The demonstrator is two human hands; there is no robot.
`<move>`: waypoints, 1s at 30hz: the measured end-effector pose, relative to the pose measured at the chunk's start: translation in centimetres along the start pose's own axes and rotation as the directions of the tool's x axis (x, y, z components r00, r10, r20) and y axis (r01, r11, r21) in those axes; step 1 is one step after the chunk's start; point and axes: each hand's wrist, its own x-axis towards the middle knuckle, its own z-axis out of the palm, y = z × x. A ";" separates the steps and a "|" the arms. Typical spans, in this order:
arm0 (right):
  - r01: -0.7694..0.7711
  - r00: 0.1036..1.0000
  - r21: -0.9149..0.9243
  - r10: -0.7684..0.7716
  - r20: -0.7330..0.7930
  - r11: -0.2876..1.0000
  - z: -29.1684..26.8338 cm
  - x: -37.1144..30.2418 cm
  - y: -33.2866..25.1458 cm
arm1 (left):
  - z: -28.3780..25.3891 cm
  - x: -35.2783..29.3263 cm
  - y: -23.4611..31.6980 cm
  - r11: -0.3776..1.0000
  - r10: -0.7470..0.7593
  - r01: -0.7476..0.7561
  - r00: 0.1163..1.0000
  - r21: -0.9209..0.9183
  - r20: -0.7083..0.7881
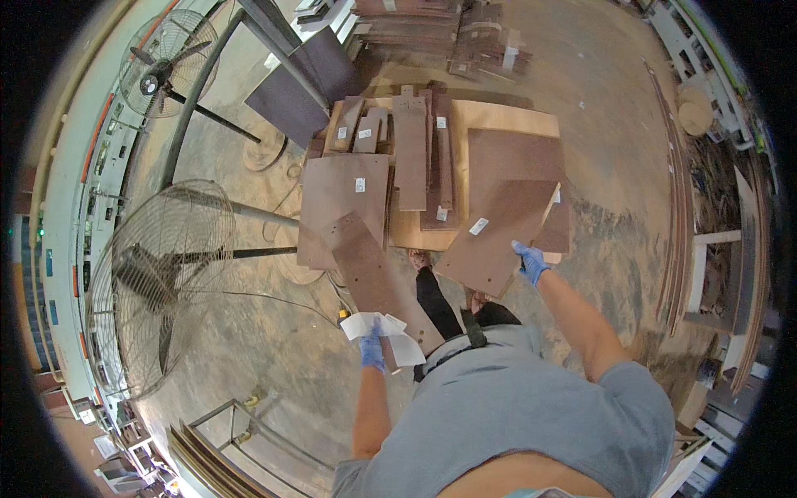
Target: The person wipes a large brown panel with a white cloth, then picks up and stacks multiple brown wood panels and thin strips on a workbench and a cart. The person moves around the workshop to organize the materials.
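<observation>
My left hand (pixel 373 347), in a blue glove, is closed around white paper sheets (pixel 405 349). These lie over the near end of a long brown board (pixel 378 270) with small holes; whether the fingers also grip the board is hidden. My right hand (pixel 530 261), gloved the same way, grips the right edge of a wide brown panel (pixel 502 232). A small white label (pixel 478 226) sits on that panel, which is tilted above a larger brown panel (pixel 508 153) on the stack.
Several narrow brown boards (pixel 411 149) lie on a light wooden board (pixel 519 118), beside a labelled brown panel (pixel 336 212). Two caged fans, the nearer fan (pixel 162 282) and the farther fan (pixel 162 75), stand at left. More stacked boards (pixel 407 33) lie beyond. Long strips (pixel 668 207) line the right.
</observation>
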 end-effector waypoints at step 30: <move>0.156 0.950 0.166 -0.194 0.244 0.974 28.7 6.5 -5.1 | 18.4 17.3 13.1 0.549 0.123 -0.272 0.961 0.790 0.246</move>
